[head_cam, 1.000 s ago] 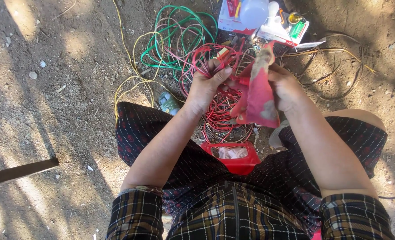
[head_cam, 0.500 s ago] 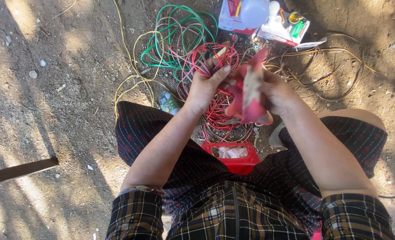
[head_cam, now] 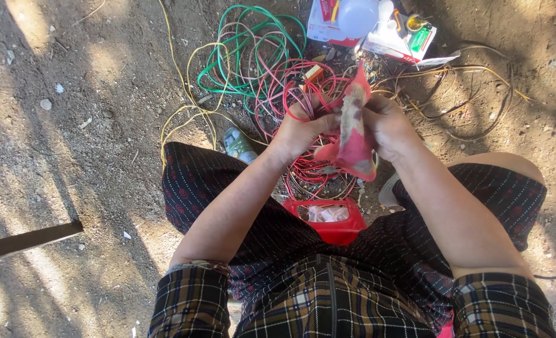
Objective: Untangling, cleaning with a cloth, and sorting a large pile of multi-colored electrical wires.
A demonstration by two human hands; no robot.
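Observation:
Both my hands meet over a tangle of red wire (head_cam: 303, 87) on the dirt ground. My left hand (head_cam: 302, 128) grips loops of the red wire and the edge of a red-pink plastic bag (head_cam: 353, 134). My right hand (head_cam: 387, 122) pinches the same bag from the right, holding it crumpled and upright between the two hands. The bag's contents are hidden.
Green wire coils (head_cam: 247, 44) and yellow wire (head_cam: 178, 106) lie beyond the red tangle. White boxes with small parts (head_cam: 384, 28) sit at the top. A red container (head_cam: 328, 219) rests between my knees. A small bottle (head_cam: 237, 144) lies by my left knee; a dark board (head_cam: 28, 241) at left.
The bag hung open and flat from my right hand; now both hands have drawn together and bunched it narrow and upright. The wire loops stay in my left hand.

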